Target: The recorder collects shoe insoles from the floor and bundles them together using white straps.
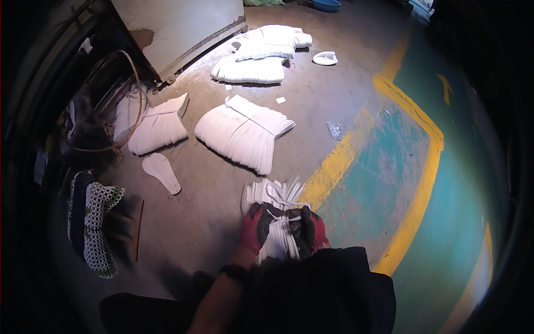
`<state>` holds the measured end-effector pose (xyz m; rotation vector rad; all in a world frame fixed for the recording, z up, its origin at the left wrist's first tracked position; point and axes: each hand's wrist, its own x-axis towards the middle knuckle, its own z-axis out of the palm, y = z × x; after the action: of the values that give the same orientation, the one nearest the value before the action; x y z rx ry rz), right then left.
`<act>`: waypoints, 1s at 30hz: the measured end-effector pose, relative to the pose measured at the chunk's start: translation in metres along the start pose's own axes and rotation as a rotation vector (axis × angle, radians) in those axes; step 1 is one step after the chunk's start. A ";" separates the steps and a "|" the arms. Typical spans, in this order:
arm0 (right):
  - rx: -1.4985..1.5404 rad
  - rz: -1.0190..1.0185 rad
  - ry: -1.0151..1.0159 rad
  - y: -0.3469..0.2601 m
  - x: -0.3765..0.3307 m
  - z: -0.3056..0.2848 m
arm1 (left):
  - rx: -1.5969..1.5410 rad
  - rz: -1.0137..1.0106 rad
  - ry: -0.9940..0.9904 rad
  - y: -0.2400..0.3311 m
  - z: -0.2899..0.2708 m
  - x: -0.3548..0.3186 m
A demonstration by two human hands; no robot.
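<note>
Close in front of me stands a bundle of white insoles [281,245], with a white cloth strip [286,219] around it and a loop of the strip lying on top. My left hand [257,225], in a red glove with dark fingers, is closed on the strip at the bundle's left side. Facing it on the right, my gloved right hand [310,227] pinches the other part of the strip. The strip runs between both hands across the bundle. My body hides the bundle's lower end.
Ahead lie a large tied insole bundle [239,132], a smaller one [161,127] and a stacked pile [250,69]. A single insole [162,172] rests to the left, near a checkered roll [101,222]. Behind stands a wheeled metal cabinet [178,33]. Yellow floor lines [339,161] run rightward.
</note>
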<state>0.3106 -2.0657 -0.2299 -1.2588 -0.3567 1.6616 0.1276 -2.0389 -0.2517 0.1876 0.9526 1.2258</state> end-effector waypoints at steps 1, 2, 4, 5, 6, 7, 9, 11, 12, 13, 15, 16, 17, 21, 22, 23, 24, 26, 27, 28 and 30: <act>0.004 0.004 -0.001 0.003 0.002 0.004 | 0.004 0.000 0.004 0.003 0.001 0.001; 0.062 -0.018 -0.017 0.008 0.007 0.006 | 0.025 -0.020 -0.150 0.006 -0.001 0.002; 0.261 0.003 -0.053 0.025 0.026 -0.007 | 0.243 0.024 -0.209 0.011 0.008 0.000; 0.259 0.004 -0.045 0.031 0.033 -0.022 | 0.241 0.017 -0.210 0.015 0.010 0.003; 0.161 0.033 -0.104 0.034 0.037 -0.030 | 0.336 -0.010 -0.270 0.025 0.005 0.004; 0.062 0.064 -0.155 0.032 0.032 -0.033 | 0.428 -0.046 -0.331 0.032 0.002 0.003; -0.216 -0.017 -0.009 0.026 0.035 -0.035 | 0.515 -0.082 -0.141 0.030 -0.008 0.009; -0.222 0.141 0.086 0.026 0.037 -0.024 | 0.421 -0.079 -0.165 0.025 -0.037 0.013; -0.222 0.141 0.090 0.025 0.036 -0.029 | 0.420 -0.082 -0.167 0.026 -0.031 0.012; -0.378 -0.138 0.038 0.021 0.034 -0.038 | 0.477 -0.112 -0.219 0.027 -0.026 0.011; -0.673 -0.705 -0.077 0.014 0.035 -0.046 | 0.622 -0.206 -0.345 0.033 -0.018 0.007; -0.534 -0.102 -0.050 -0.027 0.009 -0.014 | 0.727 -0.224 -0.424 0.043 -0.012 0.000; -0.535 -0.102 -0.039 -0.033 0.010 -0.011 | 0.823 -0.255 -0.536 0.039 0.005 -0.003; -1.055 -0.555 -0.188 -0.040 0.025 0.030 | 0.946 -0.260 -0.581 0.025 0.013 -0.008; -1.065 -0.523 -0.215 -0.039 0.033 0.033 | 0.975 -0.268 -0.528 0.025 0.017 -0.010; -1.076 -0.491 -0.243 -0.037 0.039 0.036 | 1.004 -0.276 -0.472 0.027 0.019 -0.012; -0.815 -0.366 -0.189 -0.040 0.042 0.035 | 0.866 -0.261 -0.427 0.027 0.017 -0.014; -0.554 -0.127 -0.248 -0.047 0.040 0.030 | 0.675 -0.191 -0.354 0.025 0.005 -0.015; -0.407 -0.132 -0.337 -0.032 0.041 0.020 | 0.488 -0.132 -0.298 0.022 -0.001 -0.014; -0.374 0.014 -0.420 -0.027 0.034 0.021 | 0.475 -0.129 -0.300 0.021 -0.006 -0.012; -0.240 0.171 -0.452 -0.013 0.019 0.029 | 0.464 -0.124 -0.292 0.020 -0.020 -0.013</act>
<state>0.2927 -2.0349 -0.2190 -1.0962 -0.7580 2.1001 0.0996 -2.0493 -0.2456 0.6474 0.9621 0.8210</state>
